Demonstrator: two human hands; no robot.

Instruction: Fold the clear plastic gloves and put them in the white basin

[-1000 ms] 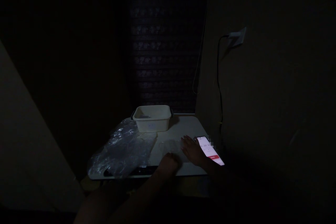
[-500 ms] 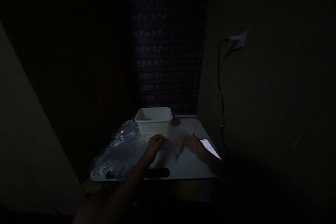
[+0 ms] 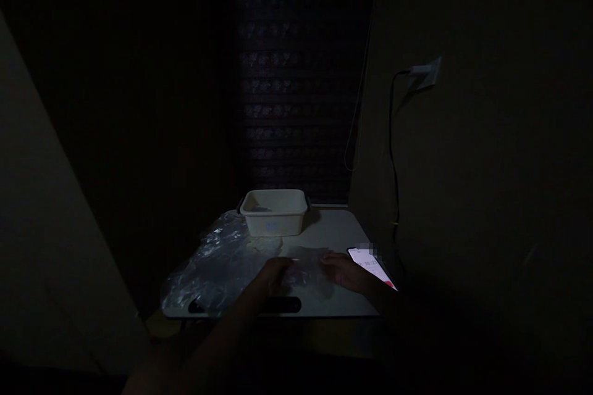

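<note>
Over the front middle of the white table, a small clear plastic bag [image 3: 303,270] stretches between my two hands, its outline faint in the dim light. My left hand [image 3: 277,273] is closed on the bag's left side. At its right side, my right hand [image 3: 343,271] has its fingers curled onto the plastic. A heap of shiny clear plastic bags [image 3: 210,268] covers the left part of the table. Behind the hands stands a white plastic tub [image 3: 275,225] with dark handles, and some clear plastic shows inside it.
A lit phone [image 3: 373,266] lies at the right edge of the white folding table [image 3: 331,225], close to my right forearm. The table has a dark handle slot [image 3: 282,305] at the front. A black cable [image 3: 393,160] hangs from a wall socket on the right.
Both hands have come lower and nearer to me with the plastic bag, which was blurred by motion before. The right fingers, stretched out earlier, are now curled at the bag's edge.
</note>
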